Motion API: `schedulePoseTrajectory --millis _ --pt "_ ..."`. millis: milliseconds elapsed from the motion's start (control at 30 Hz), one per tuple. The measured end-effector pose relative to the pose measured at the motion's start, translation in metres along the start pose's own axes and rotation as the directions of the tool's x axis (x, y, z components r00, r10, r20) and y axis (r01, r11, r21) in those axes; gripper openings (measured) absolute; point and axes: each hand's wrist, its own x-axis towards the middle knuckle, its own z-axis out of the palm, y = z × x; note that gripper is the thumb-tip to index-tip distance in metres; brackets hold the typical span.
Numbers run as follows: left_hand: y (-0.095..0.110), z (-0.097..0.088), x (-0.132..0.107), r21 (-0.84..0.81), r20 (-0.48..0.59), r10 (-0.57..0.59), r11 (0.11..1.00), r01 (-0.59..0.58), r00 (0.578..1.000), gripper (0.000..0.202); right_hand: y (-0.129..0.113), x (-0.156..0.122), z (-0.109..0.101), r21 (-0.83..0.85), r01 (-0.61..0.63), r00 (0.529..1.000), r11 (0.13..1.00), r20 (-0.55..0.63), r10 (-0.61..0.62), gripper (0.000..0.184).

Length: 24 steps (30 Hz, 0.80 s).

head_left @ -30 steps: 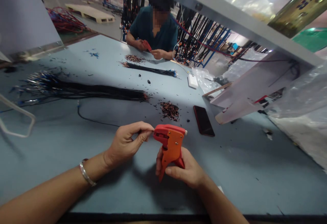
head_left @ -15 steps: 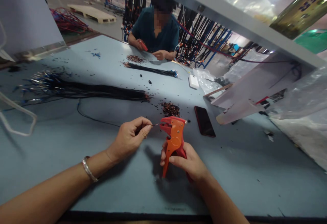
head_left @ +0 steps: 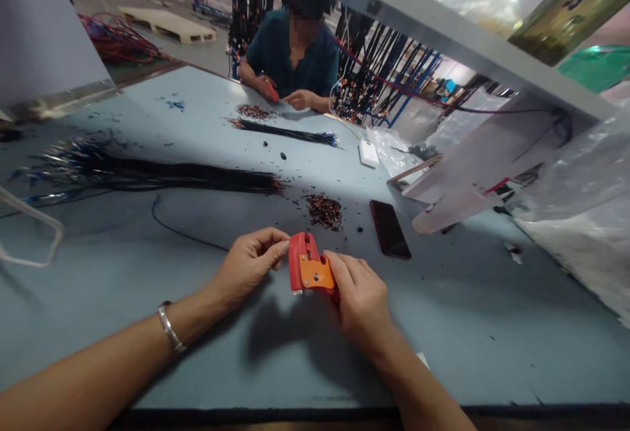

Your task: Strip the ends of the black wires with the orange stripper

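Note:
My right hand [head_left: 361, 293] is wrapped round a red and orange wire stripper [head_left: 312, 270], its head turned over to the left. My left hand [head_left: 256, 257] pinches a thin black wire [head_left: 189, 237], which trails back over the table to a blue end. The wire's near tip is hidden at the stripper's head, beside my left fingertips, so I cannot tell whether it sits in the jaws. Past the tool lies a heap of small dark and copper-coloured offcuts [head_left: 323, 211]. Left of it rests a large bundle of black wires [head_left: 187, 175] with copper ends.
A phone [head_left: 390, 229] lies right of the offcuts. A smaller wire bundle [head_left: 285, 131] and a white box [head_left: 368, 154] are farther back. Across the table [head_left: 467, 332] a co-worker [head_left: 295, 57] holds a red tool. A slanting shelf beam [head_left: 433, 37] crosses above.
The wire stripper has rotated in my right hand's grip, its head swinging left and down towards my left fingers. The wire tip, visible before, is now hidden. The view has shifted slightly.

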Motion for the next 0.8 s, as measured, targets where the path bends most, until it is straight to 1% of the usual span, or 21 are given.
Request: schedulePoseTrajectory --millis 67,133,200,300,400,567,700,800 --pt "0.0 0.0 0.001 -0.045 -0.032 -0.035 0.998 0.033 0.999 0.026 -0.001 0.0 0.0 0.012 0.035 0.999 0.999 0.0 -0.035 0.039" --pt "-0.001 0.0 0.002 -0.11 -0.055 -0.065 0.992 0.059 0.996 0.026 -0.002 0.001 0.001 0.013 0.046 0.998 0.999 0.037 -0.046 0.039" --pt "-0.001 0.001 0.002 -0.167 -0.068 -0.092 0.983 0.08 0.993 0.026 -0.004 0.001 0.002 0.004 0.036 0.996 0.999 0.082 -0.036 0.04" --pt "0.0 0.002 0.002 -0.237 -0.067 -0.124 0.966 0.105 0.99 0.025 -0.006 0.002 0.004 -0.01 0.017 0.995 1.0 0.095 -0.016 0.041" --pt "0.0 0.004 0.0 -0.276 -0.016 -0.125 0.954 0.116 0.992 0.02 -0.006 0.002 0.004 -0.002 0.028 0.997 1.0 0.069 -0.028 0.041" --pt "-0.003 0.011 -0.004 -0.281 0.132 -0.096 0.951 0.13 0.987 0.014 -0.005 0.004 0.006 0.013 0.018 0.999 1.0 0.036 -0.018 0.043" --pt "-0.003 0.014 -0.004 -0.27 0.169 -0.088 0.954 0.132 0.982 0.016 -0.004 0.005 0.01 -0.013 -0.01 1.0 1.0 0.008 0.01 0.043" --pt "-0.001 0.013 -0.004 -0.232 0.168 -0.092 0.964 0.13 0.982 0.017 -0.002 0.005 0.013 -0.03 -0.011 1.0 0.999 -0.001 0.011 0.042"
